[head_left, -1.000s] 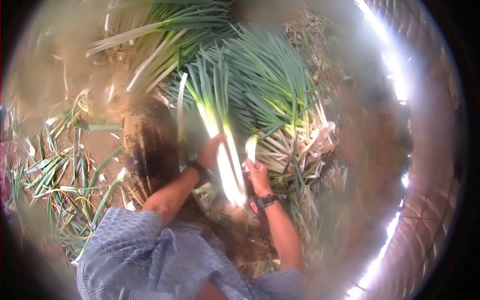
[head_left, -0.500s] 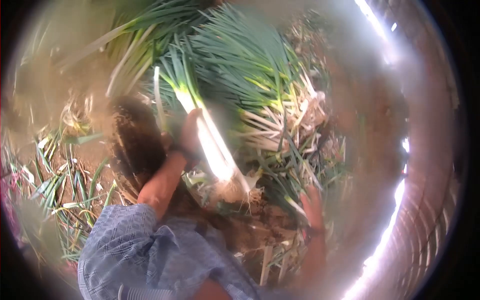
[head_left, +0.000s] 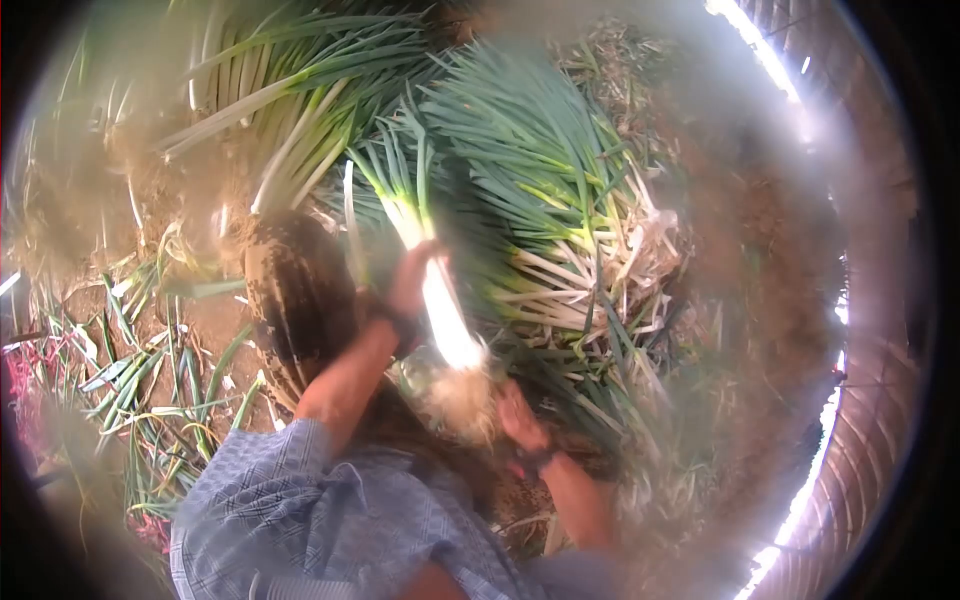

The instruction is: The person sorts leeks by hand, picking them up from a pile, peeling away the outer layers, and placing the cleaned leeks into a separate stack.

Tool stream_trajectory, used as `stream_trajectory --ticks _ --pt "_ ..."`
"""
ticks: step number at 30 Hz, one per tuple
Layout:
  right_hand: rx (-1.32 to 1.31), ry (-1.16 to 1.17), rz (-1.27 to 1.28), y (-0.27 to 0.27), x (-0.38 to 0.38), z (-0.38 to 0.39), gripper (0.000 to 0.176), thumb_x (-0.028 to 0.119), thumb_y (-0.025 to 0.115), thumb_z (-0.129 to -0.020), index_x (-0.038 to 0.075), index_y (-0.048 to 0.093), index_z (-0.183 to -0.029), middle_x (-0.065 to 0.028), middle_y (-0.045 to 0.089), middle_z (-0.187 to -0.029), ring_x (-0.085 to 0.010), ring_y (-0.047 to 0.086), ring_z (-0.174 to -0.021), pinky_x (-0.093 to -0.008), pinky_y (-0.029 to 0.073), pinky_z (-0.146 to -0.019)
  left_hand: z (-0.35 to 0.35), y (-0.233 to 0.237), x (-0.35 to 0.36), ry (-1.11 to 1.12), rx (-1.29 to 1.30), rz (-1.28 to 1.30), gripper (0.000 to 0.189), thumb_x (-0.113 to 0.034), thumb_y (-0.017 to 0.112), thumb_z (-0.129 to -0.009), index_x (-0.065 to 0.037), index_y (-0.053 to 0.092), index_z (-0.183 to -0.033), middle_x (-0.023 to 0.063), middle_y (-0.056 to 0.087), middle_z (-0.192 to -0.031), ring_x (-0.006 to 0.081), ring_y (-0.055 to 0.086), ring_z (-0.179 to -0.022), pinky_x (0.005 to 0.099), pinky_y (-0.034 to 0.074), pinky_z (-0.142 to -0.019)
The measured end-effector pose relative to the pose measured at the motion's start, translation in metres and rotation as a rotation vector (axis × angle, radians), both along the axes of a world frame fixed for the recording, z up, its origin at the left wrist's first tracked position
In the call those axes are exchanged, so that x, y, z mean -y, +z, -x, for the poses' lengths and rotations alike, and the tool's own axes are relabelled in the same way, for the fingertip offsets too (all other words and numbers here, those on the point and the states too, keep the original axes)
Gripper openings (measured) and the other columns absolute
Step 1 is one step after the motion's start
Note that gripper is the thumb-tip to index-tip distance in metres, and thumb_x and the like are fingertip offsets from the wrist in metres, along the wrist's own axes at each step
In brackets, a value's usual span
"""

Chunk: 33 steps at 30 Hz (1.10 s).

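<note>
A bunch of green onions [head_left: 445,305] slants across the middle, with green leaves at the top, white stalks and a tuft of pale roots at the lower end. My left hand [head_left: 412,280] is closed around its stalks. Beside the roots, my right hand [head_left: 522,418] has its fingers stretched out toward them. Blur and the roots hide whether its fingertips touch. A large pile of green onions [head_left: 560,190] lies just right of the bunch, root ends facing right.
More green onions [head_left: 300,95] lie at the upper left. A muddy boot [head_left: 295,290] stands left of my left arm. Cut leaf scraps [head_left: 150,390] litter the soil at left. A translucent ribbed sheet wall [head_left: 870,440] curves along the right edge.
My right hand has moved left from the loose leaves to the root end of the bunch. My left hand still holds the bunch. The view has shifted slightly.
</note>
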State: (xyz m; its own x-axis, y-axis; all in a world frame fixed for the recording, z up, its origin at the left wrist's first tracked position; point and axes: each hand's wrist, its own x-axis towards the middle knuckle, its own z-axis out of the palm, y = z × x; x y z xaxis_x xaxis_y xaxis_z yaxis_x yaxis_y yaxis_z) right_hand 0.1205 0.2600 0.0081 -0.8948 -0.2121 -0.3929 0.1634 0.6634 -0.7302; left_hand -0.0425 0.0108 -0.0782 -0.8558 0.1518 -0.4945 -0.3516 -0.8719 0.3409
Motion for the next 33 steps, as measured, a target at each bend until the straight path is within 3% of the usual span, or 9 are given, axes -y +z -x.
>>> stream_trajectory --ticks 4,8,11,14,17,22,27,30,33 --pt "0.273 -0.092 0.039 0.145 0.033 -0.012 0.035 0.031 0.053 -0.099 0.000 0.066 -0.110 -0.0171 0.067 -0.089 -0.0210 0.060 -0.081 -0.0397 0.047 -0.077 0.034 -0.122 -0.020 0.001 -0.300 0.494 0.023 -0.027 0.064 -0.092 -0.007 0.063 -0.104 0.0052 0.065 -0.079 0.0194 0.065 -0.065 0.0357 0.056 -0.059" --pt "0.131 0.467 -0.117 0.222 0.018 -0.022 0.025 0.020 0.060 -0.094 0.001 0.071 -0.105 -0.0171 0.070 -0.090 -0.0279 0.065 -0.090 -0.0394 0.049 -0.080 0.031 -0.090 -0.025 -0.019 -0.454 1.053 0.025 -0.023 0.066 -0.089 0.000 0.064 -0.099 0.0104 0.065 -0.079 0.0230 0.067 -0.068 0.0354 0.055 -0.060" --pt "-0.042 0.321 0.116 0.231 -0.076 -0.073 0.020 0.013 0.058 -0.092 0.001 0.072 -0.101 -0.0126 0.070 -0.082 -0.0260 0.067 -0.071 -0.0396 0.052 -0.068 0.060 -0.104 0.001 0.005 -0.148 0.759 0.026 -0.016 0.067 -0.086 0.007 0.062 -0.098 0.0158 0.065 -0.078 0.0259 0.066 -0.065 0.0365 0.056 -0.059" --pt "-0.157 -0.320 -0.938 0.272 -0.170 -0.076 0.029 0.014 0.060 -0.092 -0.001 0.063 -0.117 -0.0211 0.066 -0.113 -0.0347 0.062 -0.106 -0.0466 0.045 -0.094 0.057 -0.100 0.013 -0.154 -0.181 0.766 0.027 -0.014 0.068 -0.084 0.008 0.062 -0.099 0.0170 0.065 -0.078 0.0273 0.067 -0.065 0.0378 0.057 -0.060" --pt "-0.788 -0.391 -1.246 0.217 -0.250 -0.096 0.033 0.017 0.062 -0.092 -0.003 0.061 -0.118 -0.0220 0.063 -0.111 -0.0352 0.060 -0.105 -0.0447 0.045 -0.096 0.041 -0.086 0.007 -0.251 -0.535 1.045 0.029 -0.019 0.069 -0.085 0.006 0.063 -0.099 0.0141 0.067 -0.080 0.0243 0.067 -0.066 0.0369 0.056 -0.060" --pt "-0.163 -0.391 -0.086 0.128 -0.071 -0.022 0.027 0.022 0.062 -0.097 -0.002 0.065 -0.108 -0.0128 0.069 -0.095 -0.0219 0.066 -0.089 -0.0374 0.051 -0.081 0.014 -0.019 -0.030 -0.178 -0.368 0.596 0.032 -0.026 0.058 -0.096 0.001 0.066 -0.083 0.0096 0.062 -0.066 0.0203 0.060 -0.054 0.0348 0.050 -0.049" --pt "-0.039 0.070 -0.054 0.088 0.049 0.009 0.030 0.025 0.056 -0.099 -0.002 0.070 -0.101 -0.0161 0.071 -0.098 -0.0300 0.068 -0.089 -0.0372 0.052 -0.080 0.034 0.002 -0.039 -0.154 -0.156 0.678 0.021 -0.018 0.067 -0.085 0.002 0.065 -0.078 0.0079 0.063 -0.067 0.0180 0.058 -0.052 0.0348 0.048 -0.045" --pt "-0.132 0.823 0.021 0.121 0.043 -0.027 0.034 0.030 0.057 -0.098 0.000 0.067 -0.110 -0.0158 0.072 -0.097 -0.0235 0.068 -0.089 -0.0360 0.052 -0.079 0.051 -0.005 -0.023 -0.025 -0.254 0.658 0.023 -0.019 0.066 -0.086 -0.001 0.061 -0.072 0.0047 0.059 -0.065 0.0152 0.055 -0.050 0.0354 0.043 -0.044" --pt "0.212 0.451 0.391 0.140 0.039 -0.044 0.038 0.031 0.062 -0.095 0.002 0.063 -0.119 -0.0146 0.071 -0.103 -0.0191 0.066 -0.093 -0.0355 0.051 -0.081 0.082 -0.026 -0.011 0.006 -0.257 0.390 0.031 -0.025 0.065 -0.088 -0.006 0.057 -0.066 0.0020 0.055 -0.060 0.0128 0.051 -0.049 0.0339 0.039 -0.043"
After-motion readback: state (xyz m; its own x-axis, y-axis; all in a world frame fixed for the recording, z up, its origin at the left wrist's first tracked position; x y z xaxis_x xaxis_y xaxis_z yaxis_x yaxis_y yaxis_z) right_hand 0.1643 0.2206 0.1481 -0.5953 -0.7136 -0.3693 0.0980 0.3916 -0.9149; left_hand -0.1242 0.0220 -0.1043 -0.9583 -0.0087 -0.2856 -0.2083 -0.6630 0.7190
